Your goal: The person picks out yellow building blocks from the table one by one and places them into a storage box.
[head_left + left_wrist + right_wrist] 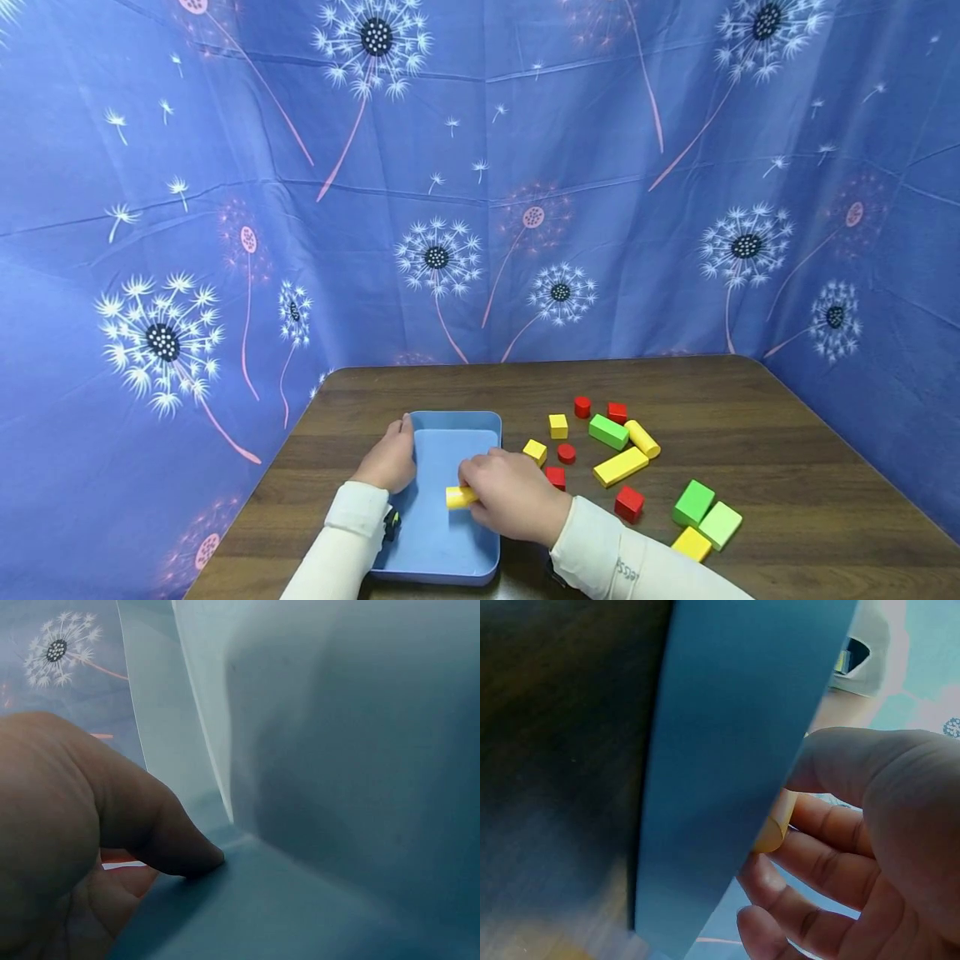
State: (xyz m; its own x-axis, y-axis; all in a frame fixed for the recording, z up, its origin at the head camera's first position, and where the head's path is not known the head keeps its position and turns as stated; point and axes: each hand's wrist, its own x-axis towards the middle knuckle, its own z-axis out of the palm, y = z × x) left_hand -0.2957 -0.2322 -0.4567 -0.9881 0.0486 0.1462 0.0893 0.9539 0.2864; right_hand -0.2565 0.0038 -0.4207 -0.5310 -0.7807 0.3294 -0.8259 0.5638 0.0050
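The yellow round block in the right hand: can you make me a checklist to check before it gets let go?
1. Block held: ok. The right hand grips the yellow round block.
2. Over the tray: ok. In the head view its free end shows against the floor of the blue tray.
3. Tray held: ok. The left hand grips its left side.
4. Block touching the tray's floor: cannot tell from these views.
5. All blocks off the table: not ok. A red cube, a green block and others lie there.
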